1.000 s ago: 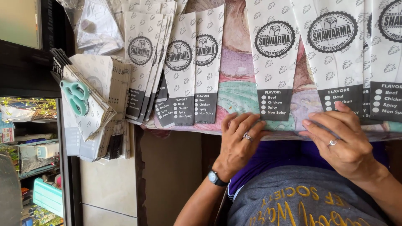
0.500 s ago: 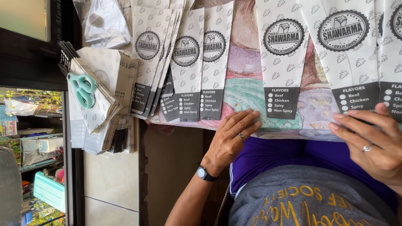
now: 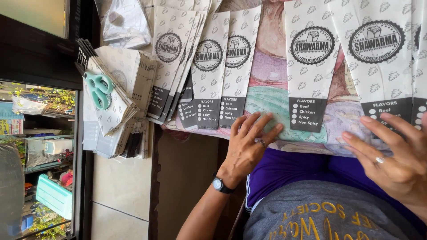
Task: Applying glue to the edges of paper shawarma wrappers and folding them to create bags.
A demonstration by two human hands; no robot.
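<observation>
My left hand (image 3: 249, 144) lies flat with its fingers spread on the near edge of a table covered with a colourful printed cloth (image 3: 267, 100). It wears a ring and a dark wristwatch and holds nothing. My right hand (image 3: 393, 158), also ringed, rests open on the cloth edge at the far right, its fingertips touching the dark bottom band of a white paper sleeve (image 3: 378, 58). Another white paper sleeve with a round black emblem (image 3: 309, 66) lies between my two hands. A fanned row of overlapping sleeves (image 3: 209, 71) sits left of my left hand.
A stack of folded paper sleeves (image 3: 118, 93) at the left carries teal-handled scissors (image 3: 98, 89). A clear plastic bag (image 3: 124, 20) lies at the top. Left of the table are a dark frame, shelves with goods and a tiled floor.
The view has shifted, so the table and sleeves sit further right. My left hand has slid left along the cloth edge, and my right hand has moved out to the far right.
</observation>
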